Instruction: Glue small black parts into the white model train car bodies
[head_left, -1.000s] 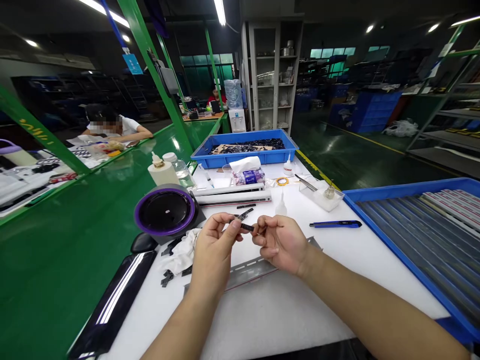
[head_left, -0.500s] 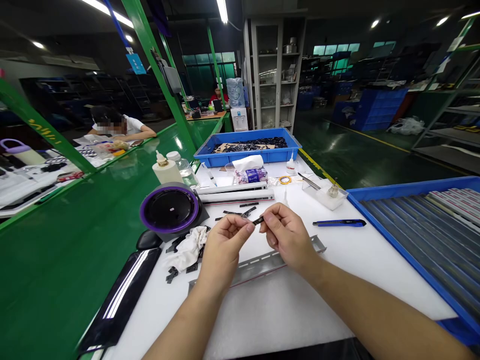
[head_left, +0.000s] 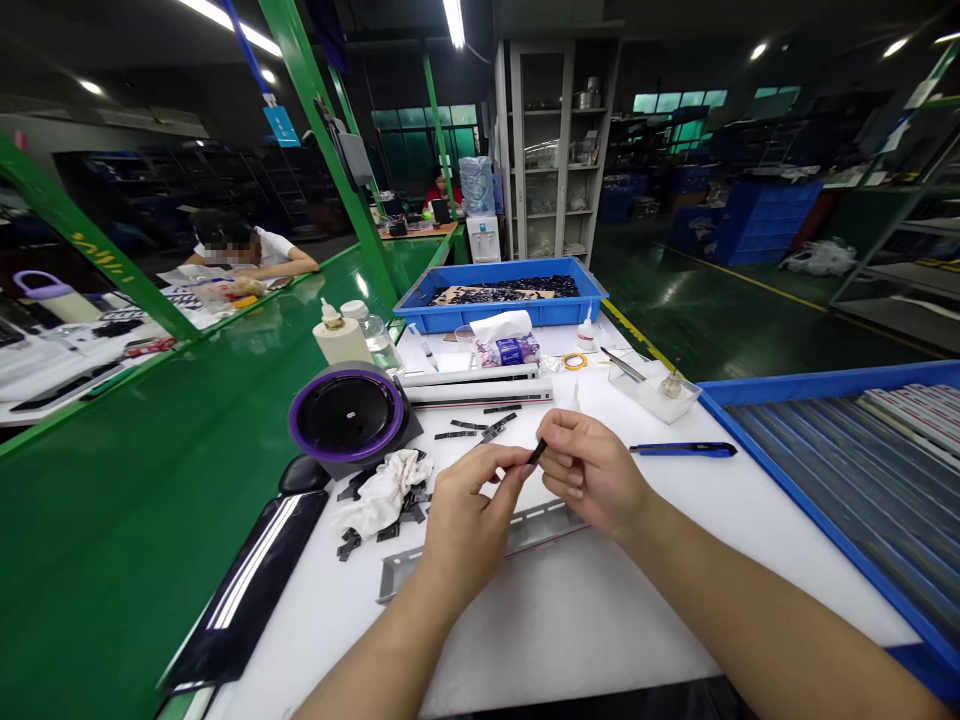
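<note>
From my remote station, head view: a small black strip (head_left: pixel 537 452), tilted, is pinched between the fingertips of my left hand (head_left: pixel 472 525) and right hand (head_left: pixel 592 475); both hands are closed on it, directly above the white work table (head_left: pixel 585 640). Just below the hands lies a perforated metal rail (head_left: pixel 544 526), its near end partly hidden by the left wrist. Left of the left hand sit a crumpled white cloth (head_left: pixel 382 490) and scattered black pieces (head_left: pixel 349 545). Ahead of the hands lie thin black strips (head_left: pixel 465 430), then two white bars (head_left: pixel 472 385). Farther left stands a round black dish with a purple rim (head_left: pixel 349 415). Right of the right hand are a blue utility knife (head_left: pixel 682 450) and a blue tray of striped panels (head_left: pixel 825 440). Nothing stands between the hands and the strip
</note>
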